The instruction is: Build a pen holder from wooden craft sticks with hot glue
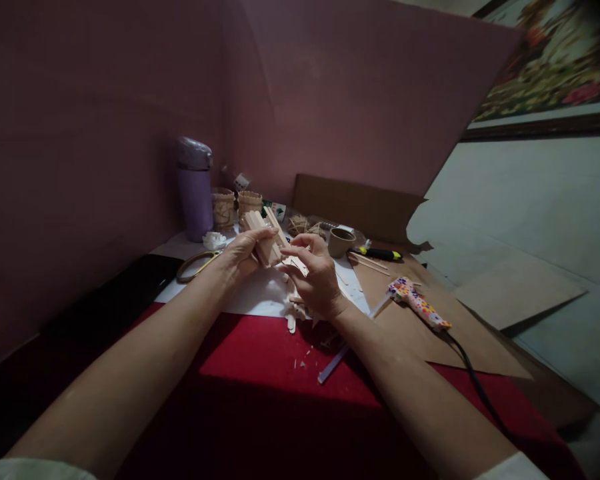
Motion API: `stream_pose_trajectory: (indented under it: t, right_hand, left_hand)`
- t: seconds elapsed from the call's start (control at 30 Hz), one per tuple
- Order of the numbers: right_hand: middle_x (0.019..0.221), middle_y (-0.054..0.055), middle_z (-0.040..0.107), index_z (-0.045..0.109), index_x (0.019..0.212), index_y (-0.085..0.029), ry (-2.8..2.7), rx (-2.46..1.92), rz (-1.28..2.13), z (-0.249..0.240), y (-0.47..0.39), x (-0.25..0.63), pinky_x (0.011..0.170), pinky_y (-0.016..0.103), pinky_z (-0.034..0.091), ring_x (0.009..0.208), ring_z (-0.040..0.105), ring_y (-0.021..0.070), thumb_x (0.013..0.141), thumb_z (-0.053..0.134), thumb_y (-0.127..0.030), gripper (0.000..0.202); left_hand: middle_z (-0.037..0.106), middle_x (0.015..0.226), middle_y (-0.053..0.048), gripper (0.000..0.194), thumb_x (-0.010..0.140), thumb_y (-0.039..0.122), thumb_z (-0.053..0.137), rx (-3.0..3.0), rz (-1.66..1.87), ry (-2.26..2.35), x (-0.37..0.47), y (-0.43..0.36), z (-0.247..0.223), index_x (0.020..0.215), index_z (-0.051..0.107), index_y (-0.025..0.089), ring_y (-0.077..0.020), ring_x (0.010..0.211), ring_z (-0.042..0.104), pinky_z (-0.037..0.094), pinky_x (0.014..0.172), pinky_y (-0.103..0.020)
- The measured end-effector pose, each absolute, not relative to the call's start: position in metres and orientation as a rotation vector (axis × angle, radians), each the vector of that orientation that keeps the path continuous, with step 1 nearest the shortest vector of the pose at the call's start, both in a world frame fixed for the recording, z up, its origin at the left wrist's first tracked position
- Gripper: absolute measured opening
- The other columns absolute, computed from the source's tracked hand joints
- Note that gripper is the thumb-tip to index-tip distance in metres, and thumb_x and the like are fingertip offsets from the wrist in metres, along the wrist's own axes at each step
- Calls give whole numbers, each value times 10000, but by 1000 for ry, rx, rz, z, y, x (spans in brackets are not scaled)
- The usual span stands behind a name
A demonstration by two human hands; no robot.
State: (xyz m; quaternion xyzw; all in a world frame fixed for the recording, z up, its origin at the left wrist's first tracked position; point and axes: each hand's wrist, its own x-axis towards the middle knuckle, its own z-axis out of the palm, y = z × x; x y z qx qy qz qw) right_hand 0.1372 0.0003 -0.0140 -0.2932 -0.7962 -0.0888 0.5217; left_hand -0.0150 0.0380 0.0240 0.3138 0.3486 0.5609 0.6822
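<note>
My left hand [247, 253] grips a small piece made of pale wooden craft sticks [267, 248] laid side by side, raised above the white paper. The fingers of my right hand [314, 275] are bent in a pinch at the right edge of this piece, touching it. Part of the piece is covered by my fingers. Beneath the hands lies a loose pile of craft sticks and offcuts [294, 310]. Gold-handled scissors [195, 267] rest beside my left wrist.
A purple bottle [196, 200] and two wooden cups [223, 208] stand behind. A brown pot [341, 241], a utility knife [383, 254] and a flowered glue gun [420, 303] with black cord sit right. A glue stick [333, 364] lies on red cloth [260, 373].
</note>
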Motion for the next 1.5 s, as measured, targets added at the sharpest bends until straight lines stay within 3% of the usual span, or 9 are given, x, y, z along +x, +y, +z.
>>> stream_pose_trajectory:
  t: [0.27, 1.5]
  right_hand:
    - [1052, 66, 575, 700, 1003, -283, -1886, -728, -235, -15, 1, 138, 821, 421, 529, 987, 552, 212, 904, 586, -205, 170]
    - [1028, 55, 613, 723, 975, -311, -1857, -759, -224, -21, 7, 142, 824, 422, 528, 974, 563, 212, 912, 581, -246, 168]
  left_hand:
    - [633, 605, -29, 197, 643, 94, 700, 719, 1196, 722, -12, 36, 22, 797, 583, 129, -161, 478, 583, 511, 468, -310]
    - [634, 631, -41, 231, 585, 131, 807, 766, 1184, 677, -7, 42, 10, 736, 633, 152, -156, 541, 561, 506, 539, -332]
